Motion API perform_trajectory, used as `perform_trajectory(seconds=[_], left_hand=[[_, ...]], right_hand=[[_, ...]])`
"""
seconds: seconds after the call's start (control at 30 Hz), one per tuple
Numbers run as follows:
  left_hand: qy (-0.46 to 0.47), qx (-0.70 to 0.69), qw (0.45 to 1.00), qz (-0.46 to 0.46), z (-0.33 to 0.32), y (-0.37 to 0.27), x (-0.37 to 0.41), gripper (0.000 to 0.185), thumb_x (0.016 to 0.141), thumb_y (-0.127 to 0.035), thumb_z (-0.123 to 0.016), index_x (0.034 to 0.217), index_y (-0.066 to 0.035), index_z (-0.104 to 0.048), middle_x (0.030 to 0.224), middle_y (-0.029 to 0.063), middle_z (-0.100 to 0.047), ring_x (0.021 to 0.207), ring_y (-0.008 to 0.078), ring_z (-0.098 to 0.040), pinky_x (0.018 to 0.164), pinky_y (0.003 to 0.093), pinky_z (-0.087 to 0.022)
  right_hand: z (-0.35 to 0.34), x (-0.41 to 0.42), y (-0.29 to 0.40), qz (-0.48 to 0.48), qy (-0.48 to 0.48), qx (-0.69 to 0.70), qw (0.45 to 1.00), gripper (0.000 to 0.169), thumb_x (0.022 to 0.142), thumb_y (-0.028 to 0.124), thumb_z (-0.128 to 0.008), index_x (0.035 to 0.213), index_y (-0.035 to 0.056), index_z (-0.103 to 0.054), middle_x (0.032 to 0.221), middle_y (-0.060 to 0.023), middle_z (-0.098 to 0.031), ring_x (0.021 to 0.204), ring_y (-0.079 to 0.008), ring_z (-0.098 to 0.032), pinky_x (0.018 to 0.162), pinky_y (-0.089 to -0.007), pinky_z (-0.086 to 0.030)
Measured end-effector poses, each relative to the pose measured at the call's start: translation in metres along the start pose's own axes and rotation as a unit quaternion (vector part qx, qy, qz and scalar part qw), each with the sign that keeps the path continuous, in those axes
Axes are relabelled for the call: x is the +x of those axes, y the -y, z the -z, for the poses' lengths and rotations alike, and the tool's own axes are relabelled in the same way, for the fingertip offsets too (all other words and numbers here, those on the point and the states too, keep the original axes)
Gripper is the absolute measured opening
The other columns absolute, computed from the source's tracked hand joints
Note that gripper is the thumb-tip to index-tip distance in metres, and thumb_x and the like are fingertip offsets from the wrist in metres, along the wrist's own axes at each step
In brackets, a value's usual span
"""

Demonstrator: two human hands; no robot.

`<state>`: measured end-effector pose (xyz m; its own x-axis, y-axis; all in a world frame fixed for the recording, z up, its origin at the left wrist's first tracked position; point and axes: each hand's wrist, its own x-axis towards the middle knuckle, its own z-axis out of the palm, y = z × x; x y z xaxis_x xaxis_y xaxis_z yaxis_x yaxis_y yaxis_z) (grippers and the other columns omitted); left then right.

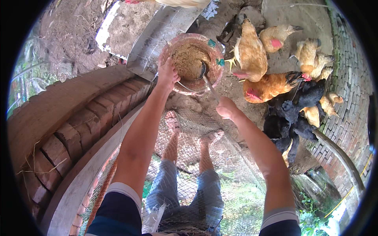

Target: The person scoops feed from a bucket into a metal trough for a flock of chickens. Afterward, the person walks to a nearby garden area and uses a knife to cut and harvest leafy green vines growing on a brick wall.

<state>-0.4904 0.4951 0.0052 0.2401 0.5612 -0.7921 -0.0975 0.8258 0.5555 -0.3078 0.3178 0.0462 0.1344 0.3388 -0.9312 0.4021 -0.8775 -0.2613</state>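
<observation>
A round reddish bucket (217,78) with green patches on its rim holds crumbly tan feed (184,60). My left hand (169,74) is closed at the bucket's near left rim, around its thin wire handle (183,86). In my right hand (226,108) is the long handle of a ladle (210,87). The ladle's dark bowl rests in the feed at the right inside of the bucket. Wire netting (189,141) hangs between my body and the bucket, and both my arms reach over it.
Chickens (251,51) crowd the ground to the right, with several black ones (291,109) among them. Stacked bricks (85,121) and a wooden plank (68,100) line the left. A metal trough (153,35) lies behind the bucket. A brick wall (351,88) bounds the right, near a curved pole (339,153).
</observation>
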Motion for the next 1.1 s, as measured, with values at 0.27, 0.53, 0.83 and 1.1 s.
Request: perform_trajectory(seconds=[0.27, 0.53, 0.83, 1.1], left_hand=[[-0.024, -0.031, 0.999, -0.032, 0.016, 0.022, 0.013, 0.045, 0.098, -0.041, -0.047, 0.063, -0.016, -0.033, 0.049, -0.0058, -0.024, 0.038, 0.0085, -0.021, 0.037, 0.0281, -0.020], [-0.085, 0.073, 0.985, -0.130, 0.020, 0.023, 0.030, 0.040, 0.098, -0.043, -0.049, 0.073, -0.014, -0.041, 0.051, -0.0065, -0.031, 0.038, 0.0056, -0.030, 0.034, 0.0237, -0.023], [-0.087, 0.079, 0.991, -0.064, 0.027, 0.025, 0.031, 0.038, 0.099, -0.042, -0.049, 0.076, -0.012, -0.042, 0.053, -0.0063, -0.029, 0.039, 0.0059, -0.025, 0.036, 0.0251, -0.023], [-0.065, 0.082, 0.993, -0.063, 0.019, 0.016, 0.030, 0.037, 0.100, -0.039, -0.048, 0.076, -0.013, -0.039, 0.053, -0.0068, -0.025, 0.040, 0.0068, -0.023, 0.038, 0.0267, -0.022]], right_hand=[[0.028, 0.033, -0.018, 0.096, -0.008, -0.361, 0.928, 0.025, 0.082, 0.008, -0.055, 0.099, -0.0075, -0.064, 0.096, -0.0266, -0.066, 0.091, -0.0384, -0.066, 0.079, -0.0445, -0.054], [0.026, 0.040, -0.028, 0.083, 0.156, -0.034, 0.984, 0.024, 0.085, 0.014, -0.059, 0.075, -0.0072, -0.056, 0.064, -0.0153, -0.061, 0.052, -0.0227, -0.063, 0.045, -0.0341, -0.051], [-0.052, 0.043, -0.049, 0.181, 0.015, 0.001, 0.983, 0.016, 0.084, 0.011, -0.056, 0.086, -0.0045, -0.056, 0.064, -0.0214, -0.056, 0.060, -0.0349, -0.062, 0.053, -0.0447, -0.050], [-0.070, 0.037, -0.114, 0.260, -0.093, 0.006, 0.961, 0.018, 0.081, 0.014, -0.059, 0.088, -0.0019, -0.053, 0.072, -0.0253, -0.058, 0.071, -0.0462, -0.058, 0.062, -0.0489, -0.047]])
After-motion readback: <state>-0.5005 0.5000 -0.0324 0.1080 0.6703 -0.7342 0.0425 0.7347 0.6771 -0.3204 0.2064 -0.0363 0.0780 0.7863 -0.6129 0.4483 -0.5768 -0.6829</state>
